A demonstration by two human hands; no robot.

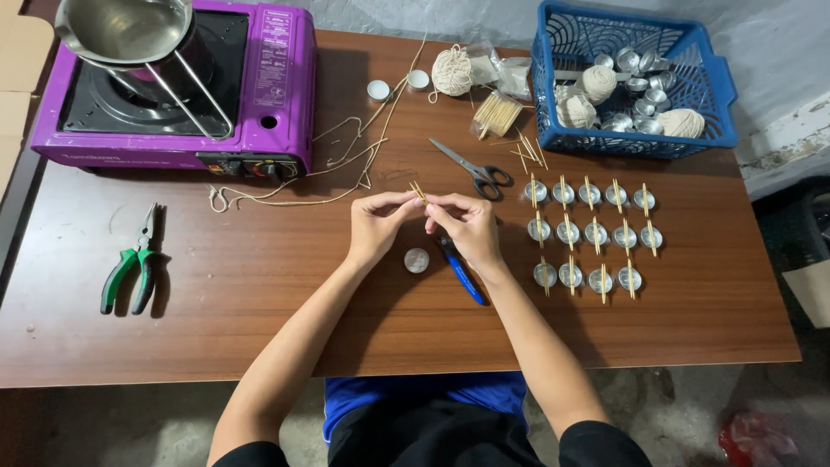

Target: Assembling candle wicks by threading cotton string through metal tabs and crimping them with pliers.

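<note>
Left hand: our left hand (373,227) pinches the near end of the pair of thin pale wooden sticks (418,191), thumb and forefinger clamped on it.
Right hand: our right hand (467,227) meets it from the other side, fingertips closed on the same sticks, above the middle of the brown wood-grain table (259,285).
Cup: one small round silver metal cup (417,260) lies on the table just below our hands, apart from them.
Tool near: the blue-handled pliers (458,268) lie under our right wrist.
Finished rows: three rows of metal cups with sticks laid across them (592,235) lie to our right.
Doing it well: we judge it best to keep the two sticks level and parallel, with a firm pinch at both ends, so they do not twist apart.
Also about: a purple portable gas stove (277,86) and green-handled pliers (130,270) are well to the left.
</note>
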